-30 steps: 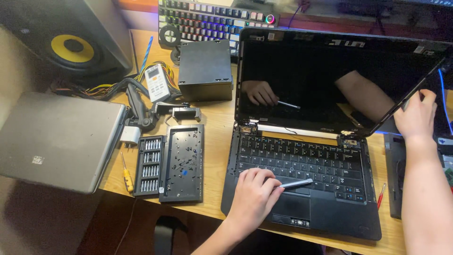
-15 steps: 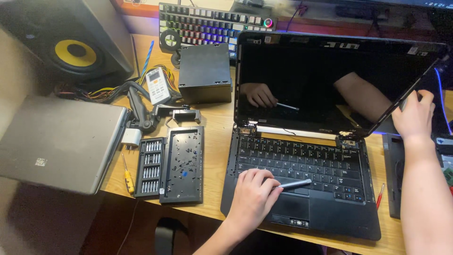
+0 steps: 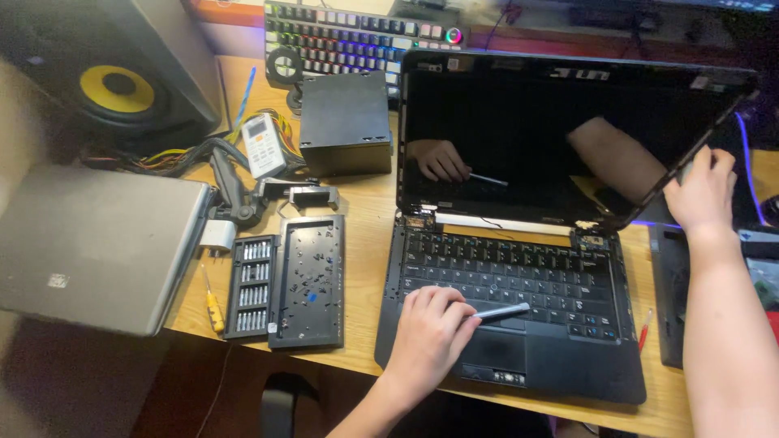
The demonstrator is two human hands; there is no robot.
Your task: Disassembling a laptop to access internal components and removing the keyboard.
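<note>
An open black laptop [image 3: 560,365] sits on the wooden desk [image 3: 365,203], its dark screen [image 3: 560,138] tilted back and its hinge covers off. My left hand [image 3: 430,337] rests on the keyboard's lower left and holds a thin silver tool [image 3: 501,311] that points right, just above the touchpad. My right hand [image 3: 704,191] grips the right edge of the screen lid. Both hands are mirrored in the dark screen.
A screwdriver bit set [image 3: 250,285] and a black parts tray [image 3: 309,280] lie left of the laptop. A small yellow-handled screwdriver [image 3: 213,307], a closed grey laptop [image 3: 89,243], a black box [image 3: 345,122], a speaker [image 3: 122,73], cables and a backlit keyboard [image 3: 357,36] surround them.
The camera view has shifted slightly. Both hands stay where they were, the left on the tool and the right on the lid.
</note>
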